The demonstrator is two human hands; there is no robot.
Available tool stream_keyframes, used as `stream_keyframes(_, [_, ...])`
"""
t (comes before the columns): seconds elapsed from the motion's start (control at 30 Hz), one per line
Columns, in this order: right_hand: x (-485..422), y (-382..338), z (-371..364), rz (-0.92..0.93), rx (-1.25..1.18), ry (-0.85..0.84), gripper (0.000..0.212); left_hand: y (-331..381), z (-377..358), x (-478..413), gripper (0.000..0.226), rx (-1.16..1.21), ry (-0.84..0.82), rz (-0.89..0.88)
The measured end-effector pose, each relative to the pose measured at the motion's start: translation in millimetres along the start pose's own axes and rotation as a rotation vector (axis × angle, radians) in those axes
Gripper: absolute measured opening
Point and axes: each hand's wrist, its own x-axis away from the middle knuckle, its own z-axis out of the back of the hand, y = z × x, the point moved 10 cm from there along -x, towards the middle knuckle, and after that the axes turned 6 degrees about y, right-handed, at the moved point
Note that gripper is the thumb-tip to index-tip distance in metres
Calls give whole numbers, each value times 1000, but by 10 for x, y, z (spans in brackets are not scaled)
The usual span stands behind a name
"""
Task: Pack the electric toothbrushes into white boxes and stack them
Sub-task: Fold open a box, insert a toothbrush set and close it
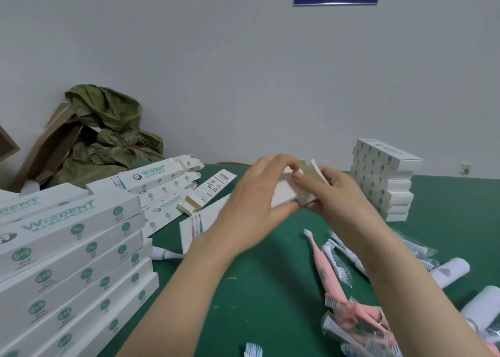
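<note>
Biggest risk here imo is the end flaps. The white box is held up over the green table with its far end open and a brownish inner flap sticking up. If that gets tucked in crooked it'll crease or tear, and then the box won't sit flat on the stack of closed boxes off to the right. That stack already looks a bit staggered, so 1 bulgy box on top could make it slide. I also can't tell from this angle whether a toothbrush is inside yet. If it is and the open end dips, out it goes. The pink toothbrush and the bagged brush heads are lying loose right under the right forearm, so they're easy to sweep off the table. As for the grip, both hands are on the same box. The left hand has its fingers curled over the top and its thumb along the lower edge, clasping the body. The right hand holds the open end, with 1 fingertip pressed against the flap. It looks like a holding grip, not a hard squeeze.
</note>
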Motion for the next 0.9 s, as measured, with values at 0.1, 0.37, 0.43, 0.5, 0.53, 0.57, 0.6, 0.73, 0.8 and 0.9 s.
stream_keyframes(0.1, [-24,-2,-8,-41,-83,-57,20,-44,54,-6,51,21,-4,0])
stream_keyframes(0.37, [18,-75,3,-16,-97,-25,34,-37,104,-25,16,227,52,123])
stream_keyframes(0.43, [49,-144,-26,46,4,-30,24,-80,206,-34,29,288,179,187])
stream_keyframes(0.5, [83,-179,-45,68,74,-22,20,-90,232,-28,27,271,220,219])
stream_keyframes(0.53, [89,-190,-38,71,82,-12,21,-86,221,-20,26,265,211,225])
stream_keyframes(0.57, [87,-200,-20,71,64,3,23,-79,201,-14,27,274,189,228])
stream_keyframes(0.6, [84,-213,7,65,30,21,25,-68,177,-9,29,280,157,231])
stream_keyframes(0.73, [69,-208,-2,20,-86,-27,53,15,172,-20,44,146,87,164])
stream_keyframes(0.8, [68,-173,-38,4,-121,-64,54,55,197,-29,44,63,95,109])
stream_keyframes(0.9, [50,-127,-124,-67,-337,-122,35,50,341,-73,41,-15,176,92])
